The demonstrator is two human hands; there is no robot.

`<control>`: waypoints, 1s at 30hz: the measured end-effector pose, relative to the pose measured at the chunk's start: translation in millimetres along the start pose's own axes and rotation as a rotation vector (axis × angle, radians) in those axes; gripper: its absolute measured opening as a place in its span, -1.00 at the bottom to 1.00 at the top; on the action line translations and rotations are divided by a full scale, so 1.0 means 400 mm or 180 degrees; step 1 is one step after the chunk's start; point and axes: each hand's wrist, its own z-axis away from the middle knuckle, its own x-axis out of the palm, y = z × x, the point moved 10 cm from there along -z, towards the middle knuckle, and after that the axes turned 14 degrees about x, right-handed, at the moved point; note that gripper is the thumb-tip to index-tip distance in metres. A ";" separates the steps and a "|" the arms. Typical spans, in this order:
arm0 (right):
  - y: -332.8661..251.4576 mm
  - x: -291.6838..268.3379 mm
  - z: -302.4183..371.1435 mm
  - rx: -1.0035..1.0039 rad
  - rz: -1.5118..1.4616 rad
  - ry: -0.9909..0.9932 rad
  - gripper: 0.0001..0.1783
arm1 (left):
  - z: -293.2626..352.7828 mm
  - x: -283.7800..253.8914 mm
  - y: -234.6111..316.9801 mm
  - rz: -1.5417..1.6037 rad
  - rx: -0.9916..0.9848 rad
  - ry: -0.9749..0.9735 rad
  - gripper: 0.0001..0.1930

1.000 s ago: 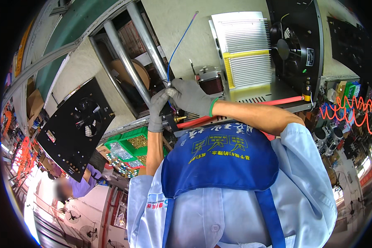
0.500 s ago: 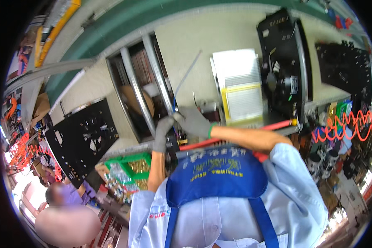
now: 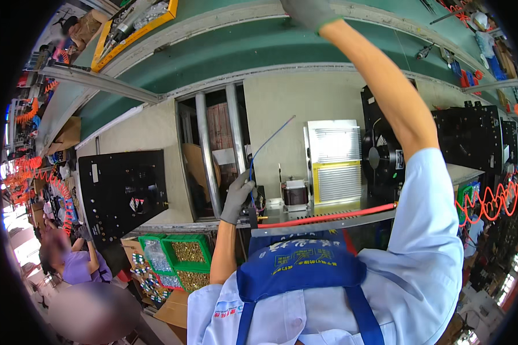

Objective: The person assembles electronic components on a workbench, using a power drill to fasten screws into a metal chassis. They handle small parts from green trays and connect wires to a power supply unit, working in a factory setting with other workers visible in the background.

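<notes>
My left hand (image 3: 237, 198), in a grey glove, is closed on a thin blue wire (image 3: 270, 138) beside small dark parts at the left end of a metal chassis. The wire's free end rises up and to the right. My right hand (image 3: 309, 12), also gloved, reaches far over the bench to the green upper shelf; the picture's top edge cuts off its fingers. Between the two hands lie a transformer (image 3: 295, 194) with a white top and a finned silver heat sink (image 3: 336, 183) with yellow edging. A black fan (image 3: 380, 155) stands right of the heat sink.
A red tube (image 3: 334, 215) runs along the chassis's near edge. Left are metal rollers (image 3: 207, 155), a black panel (image 3: 124, 192) and green bins (image 3: 189, 251) of small brass-coloured parts. A yellow-edged tray (image 3: 133, 33) sits on the far left shelf. A co-worker in purple (image 3: 86, 264) is at lower left.
My right hand has left the wire near my left hand and swung up to the far shelf. My left hand stays at the wire. The whole view has shifted.
</notes>
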 end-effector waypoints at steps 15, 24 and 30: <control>-0.070 0.060 0.207 -0.0386 0.0275 -0.0810 -0.38 | -0.053 -0.049 0.015 -0.0629 0.0153 0.0448 -0.49; 0.061 0.119 0.988 0.1092 -0.0630 -0.3169 -0.53 | -0.069 -0.067 0.160 -0.2255 0.0358 0.0284 -0.65; 0.180 -0.047 1.095 0.1998 -0.1097 -0.2614 -0.57 | -0.069 -0.043 0.238 -0.3139 0.0739 0.0421 -0.69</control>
